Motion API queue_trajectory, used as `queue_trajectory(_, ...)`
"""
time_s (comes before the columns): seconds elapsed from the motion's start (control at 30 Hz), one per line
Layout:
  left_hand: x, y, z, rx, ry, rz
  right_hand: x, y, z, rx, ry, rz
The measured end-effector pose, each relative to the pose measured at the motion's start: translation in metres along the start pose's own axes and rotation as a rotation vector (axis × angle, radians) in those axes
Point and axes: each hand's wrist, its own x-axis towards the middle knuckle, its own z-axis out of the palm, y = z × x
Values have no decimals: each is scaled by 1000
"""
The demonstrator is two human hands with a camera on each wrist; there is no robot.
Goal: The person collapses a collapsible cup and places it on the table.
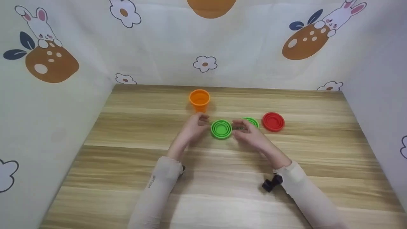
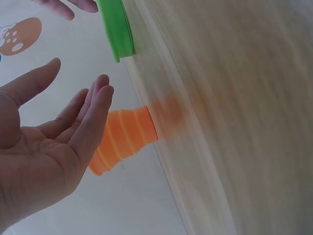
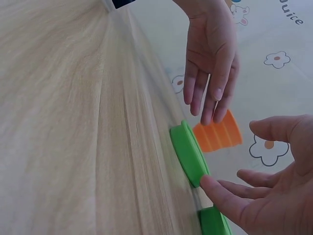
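Observation:
A collapsed green folding cup (image 1: 221, 129) lies flat on the table between the two hands. On its left is my left hand (image 1: 194, 127), fingers loosely bent and nothing in them. My right hand (image 1: 249, 133) is on its other side, thumb and fingers apart and holding nothing. Partly behind the right hand lies a second green collapsed cup (image 1: 252, 121). An orange cup (image 1: 199, 100), pulled out to full height, stands upright beyond the left hand; the left wrist view shows its ribbed side (image 2: 124, 137) past the fingers.
To the right of the second green cup, a red collapsed cup (image 1: 273, 121) lies flat. The wooden table (image 1: 222, 197) meets a patterned cloth backdrop (image 1: 165, 47) at the back and sides. A black wrist device (image 1: 272, 183) hangs at the right sleeve.

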Motion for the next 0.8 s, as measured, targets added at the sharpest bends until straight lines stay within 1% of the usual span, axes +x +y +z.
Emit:
queue_trajectory(0.17, -1, 1, -4, 3, 53, 23, -1, -1, 0, 8, 7, 0)
queue_trajectory(0.3, -1, 3, -8, -3, 116, 75, -1, -1, 0, 29, 9, -6)
queue_trajectory(0.37, -1, 5, -10, -13, 161, 118, -1, -1, 0, 40, 10, -11)
queue_trajectory(0.47, 0, 9, -14, -37, 237, 164, 0, -2, -1, 68, 14, -20)
queue_trajectory(0.57, 1, 13, -17, -62, 314, 196, 0, -2, -2, 80, 18, -23)
queue_trajectory(0.7, 4, 14, -21, -59, 418, 217, 2, -1, -3, 21, 18, -73)
queue_trajectory(0.8, 7, 13, -24, -27, 471, 220, 2, 0, -3, -28, 13, -120)
